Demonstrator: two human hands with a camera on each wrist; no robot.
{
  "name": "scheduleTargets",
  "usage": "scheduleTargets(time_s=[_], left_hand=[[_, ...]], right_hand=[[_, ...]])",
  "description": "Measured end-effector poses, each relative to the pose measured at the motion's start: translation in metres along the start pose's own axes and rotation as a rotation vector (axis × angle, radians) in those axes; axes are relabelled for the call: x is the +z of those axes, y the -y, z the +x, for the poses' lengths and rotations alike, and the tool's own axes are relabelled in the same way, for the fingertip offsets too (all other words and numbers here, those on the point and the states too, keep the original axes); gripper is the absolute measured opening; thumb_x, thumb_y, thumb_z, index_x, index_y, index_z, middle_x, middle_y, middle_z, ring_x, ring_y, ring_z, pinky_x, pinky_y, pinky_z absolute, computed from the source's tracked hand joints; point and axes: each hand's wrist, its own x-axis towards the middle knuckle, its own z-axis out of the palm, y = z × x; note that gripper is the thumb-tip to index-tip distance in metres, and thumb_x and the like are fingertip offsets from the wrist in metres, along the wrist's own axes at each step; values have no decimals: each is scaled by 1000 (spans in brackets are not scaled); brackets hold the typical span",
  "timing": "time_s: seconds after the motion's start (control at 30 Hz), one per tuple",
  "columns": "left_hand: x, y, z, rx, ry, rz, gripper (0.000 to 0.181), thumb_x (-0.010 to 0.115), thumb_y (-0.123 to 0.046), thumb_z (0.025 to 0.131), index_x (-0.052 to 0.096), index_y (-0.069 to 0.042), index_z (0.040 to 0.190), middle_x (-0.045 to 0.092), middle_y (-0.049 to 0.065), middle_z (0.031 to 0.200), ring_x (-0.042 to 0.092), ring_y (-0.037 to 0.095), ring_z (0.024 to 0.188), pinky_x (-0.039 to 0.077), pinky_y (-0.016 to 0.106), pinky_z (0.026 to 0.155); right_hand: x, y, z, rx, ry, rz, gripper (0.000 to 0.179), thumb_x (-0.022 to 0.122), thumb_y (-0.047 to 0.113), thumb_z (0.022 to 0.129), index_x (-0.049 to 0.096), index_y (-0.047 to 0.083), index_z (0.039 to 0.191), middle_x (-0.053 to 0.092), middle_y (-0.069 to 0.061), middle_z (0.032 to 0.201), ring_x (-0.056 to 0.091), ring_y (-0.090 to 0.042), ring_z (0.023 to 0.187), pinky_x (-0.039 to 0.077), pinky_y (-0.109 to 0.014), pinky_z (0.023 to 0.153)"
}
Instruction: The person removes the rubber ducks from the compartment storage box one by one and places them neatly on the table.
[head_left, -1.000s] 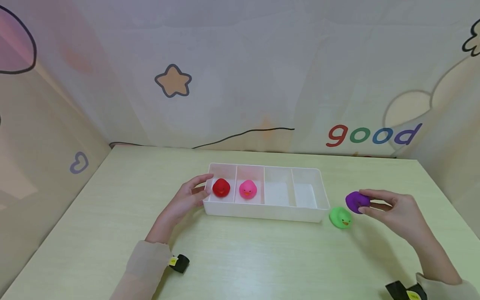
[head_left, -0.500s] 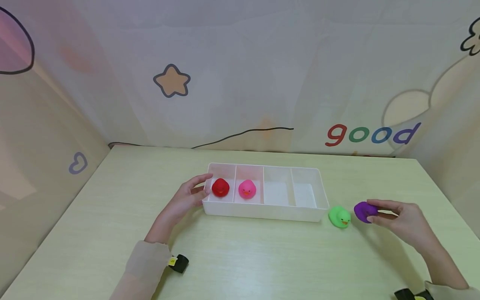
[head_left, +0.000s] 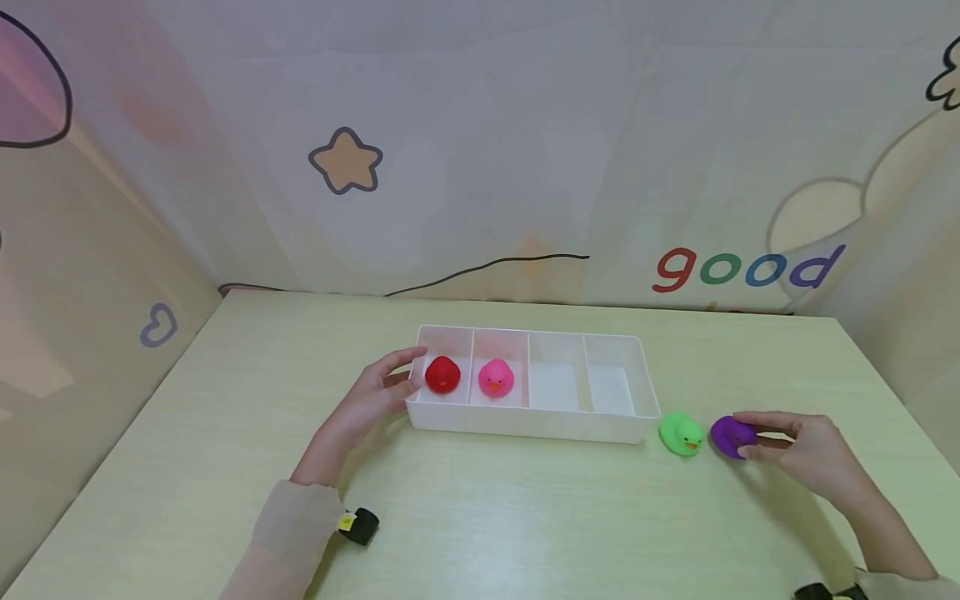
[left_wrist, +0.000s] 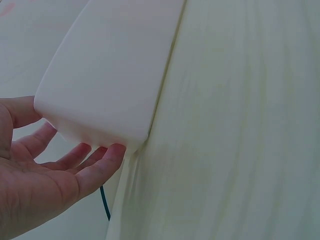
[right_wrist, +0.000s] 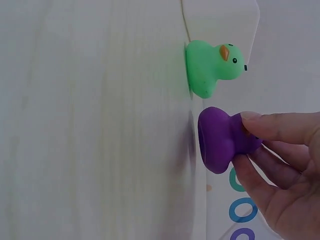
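My right hand [head_left: 806, 454] pinches a purple rubber duck [right_wrist: 217, 140] between thumb and fingertips. In the right wrist view the duck hangs a little off the tabletop, its shadow beneath. Close to its left stands a green rubber duck [head_left: 681, 434], apart from it, near the tray's right end. My left hand [head_left: 375, 392] holds the left end of a white divided tray [head_left: 525, 423], thumb and fingers spread across that end in the left wrist view [left_wrist: 50, 170]. A red rubber duck [head_left: 442, 376] sits in the leftmost compartment, a pink one [head_left: 496, 378] in the second.
The tray's two right compartments show only their white floor. Around it spreads a pale wood-grain tabletop [head_left: 525, 517]. A printed cloth backdrop [head_left: 480, 167] rises behind the table and along both sides.
The right hand has moved the purple duck toward me and slightly right, down from above the green duck to beside it. The left hand and the tray stay in place.
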Motion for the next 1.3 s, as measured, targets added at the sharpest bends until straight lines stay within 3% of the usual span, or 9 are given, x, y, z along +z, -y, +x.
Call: scheduleTargets(time_s=[1.17,1.3], left_hand=[[0,-3,0,-10,-6,2,47,51,-9,92,40,-19,137,30,9,143,37,33,125,45,42,92],[0,-3,0,-10,-12,9,47,51,-10,92,40,-19,137,30,9,143,37,32,125,45,42,91]], right_hand=[[-2,-3,2,-8,91,19,47,74,8,73,57,-12,112,53,-32,116,57,8,81,52,-18,67],[-7,-1,2,-35,74,25,51,75,14,74,56,-11,115,63,-15,112,53,13,84,51,-15,68]])
